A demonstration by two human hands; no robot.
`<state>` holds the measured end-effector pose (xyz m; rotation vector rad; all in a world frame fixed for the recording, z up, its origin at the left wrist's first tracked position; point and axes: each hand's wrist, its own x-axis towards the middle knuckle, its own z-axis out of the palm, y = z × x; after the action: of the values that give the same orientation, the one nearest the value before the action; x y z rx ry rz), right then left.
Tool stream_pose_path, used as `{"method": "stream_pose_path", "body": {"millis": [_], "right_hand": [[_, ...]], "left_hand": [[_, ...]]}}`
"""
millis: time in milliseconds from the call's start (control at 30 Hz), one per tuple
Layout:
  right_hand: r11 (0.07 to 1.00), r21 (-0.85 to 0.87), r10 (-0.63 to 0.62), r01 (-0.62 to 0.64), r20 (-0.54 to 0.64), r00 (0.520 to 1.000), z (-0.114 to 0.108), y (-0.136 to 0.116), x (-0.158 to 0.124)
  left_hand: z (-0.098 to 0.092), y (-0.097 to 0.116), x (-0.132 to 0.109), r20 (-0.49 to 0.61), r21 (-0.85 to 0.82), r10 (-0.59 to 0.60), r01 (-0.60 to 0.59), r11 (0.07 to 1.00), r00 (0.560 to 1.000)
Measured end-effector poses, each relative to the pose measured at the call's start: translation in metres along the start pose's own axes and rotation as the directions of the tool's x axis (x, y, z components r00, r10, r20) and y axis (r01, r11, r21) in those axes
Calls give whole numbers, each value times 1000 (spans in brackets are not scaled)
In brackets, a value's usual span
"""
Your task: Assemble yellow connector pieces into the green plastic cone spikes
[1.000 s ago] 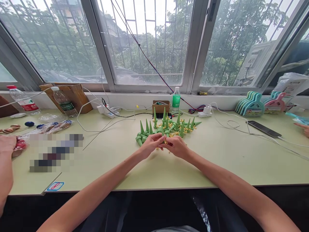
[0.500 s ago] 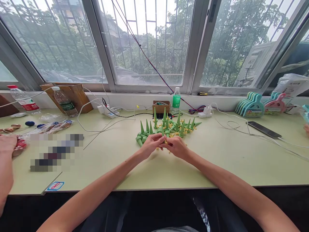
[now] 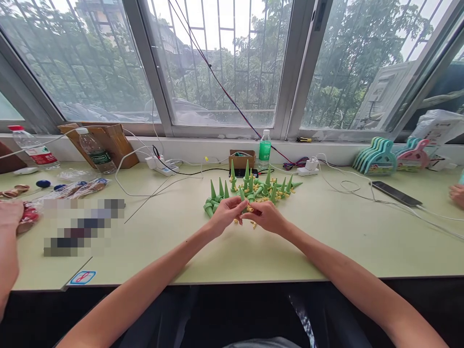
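Observation:
My left hand [image 3: 226,215] and my right hand [image 3: 266,216] meet at the middle of the pale green table [image 3: 326,232], fingers pinched together around a small yellow part [image 3: 249,209] and a green cone whose tip shows between them. Just behind my hands lies a heap of green cones [image 3: 250,189], some upright, some lying, mixed with small yellow pieces. A few loose yellow pieces [image 3: 253,224] lie on the table under my hands.
Behind the heap stand a small cardboard box [image 3: 241,158] and a green bottle [image 3: 264,145]. Power strips and cables run along the window sill. A phone [image 3: 396,193] lies at right. Other people's hands show at far left [image 3: 9,217] and far right [image 3: 457,194]. Water bottles [image 3: 94,152] stand at left.
My hands have shifted slightly up and away from me while staying pinched together. The person's hand at far right has drawn back toward the edge.

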<state>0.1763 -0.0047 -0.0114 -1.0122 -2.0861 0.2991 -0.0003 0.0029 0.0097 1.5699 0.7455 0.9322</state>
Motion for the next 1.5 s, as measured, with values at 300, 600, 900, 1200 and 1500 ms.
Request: {"method": "stream_pose_path", "body": {"millis": [300,600,900,1200,1500], "right_hand": [[999,-5,40,-41,-86,996,-16,12,2],[994,-82,57,-69,-134,989,-21,23,5],[980,-162,105,-115,-69,992,-20,31,5],[939,-288,216,-187,71,974,-15,33,4],[914,-349,264,-207,126,956,-12,35,5]], "left_hand": [[1,-2,-3,-101,312,99,-63,948,990],[2,-5,-3,-93,516,171,-100,851,981],[-1,-15,-1,-47,640,260,-170,750,965],[-1,-13,0,-65,702,301,-171,691,951],[0,-14,-1,-49,733,287,-160,661,957]]}}
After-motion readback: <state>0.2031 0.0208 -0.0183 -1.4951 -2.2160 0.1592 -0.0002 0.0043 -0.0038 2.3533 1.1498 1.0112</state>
